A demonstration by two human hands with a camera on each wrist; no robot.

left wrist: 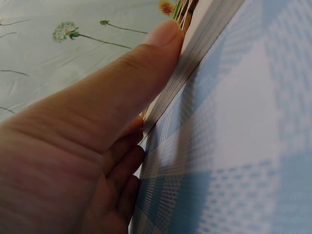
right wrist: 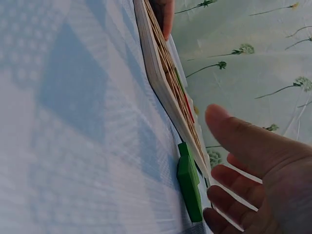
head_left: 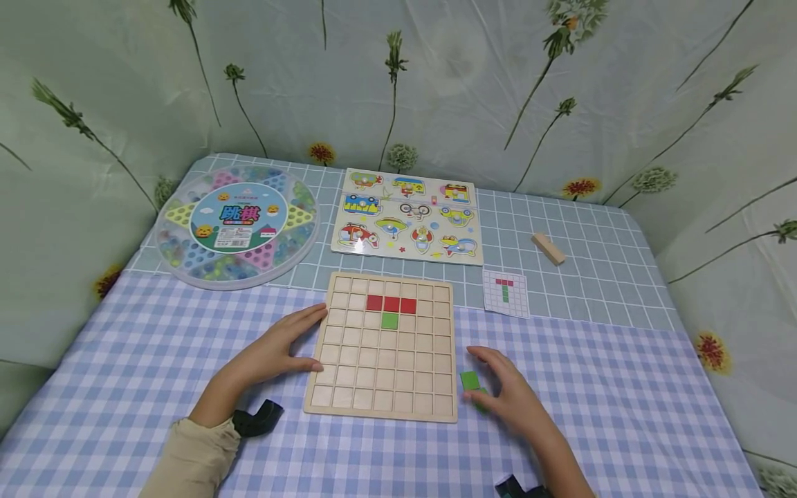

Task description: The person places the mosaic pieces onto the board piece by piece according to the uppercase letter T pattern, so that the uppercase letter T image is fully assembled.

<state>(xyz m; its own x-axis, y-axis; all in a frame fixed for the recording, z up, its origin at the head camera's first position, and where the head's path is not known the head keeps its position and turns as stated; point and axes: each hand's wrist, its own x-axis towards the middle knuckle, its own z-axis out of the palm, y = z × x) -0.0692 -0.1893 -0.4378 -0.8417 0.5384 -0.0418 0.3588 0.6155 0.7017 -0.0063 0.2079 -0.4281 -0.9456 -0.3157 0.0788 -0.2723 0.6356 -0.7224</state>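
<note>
A wooden grid board (head_left: 376, 356) lies before me on the checked cloth. Three red tiles (head_left: 391, 304) form a row in its upper part, with a green tile (head_left: 389, 321) below the middle one. My left hand (head_left: 270, 349) rests at the board's left edge, thumb and fingertips against the rim, as the left wrist view also shows. To the right of the board lie loose green tiles (head_left: 470, 380), one partly hidden under my thumb. Over them hovers my right hand (head_left: 507, 391), its fingers spread and relaxed; in the right wrist view these tiles (right wrist: 189, 183) show beside the fingertips.
A pattern card (head_left: 506, 293) with a red and green T lies beyond the board's right corner. Behind are a wooden picture puzzle (head_left: 386, 243), a round marble game box (head_left: 239, 216) and a small wooden block (head_left: 548, 249). A flowered curtain (head_left: 448, 83) hangs at the back.
</note>
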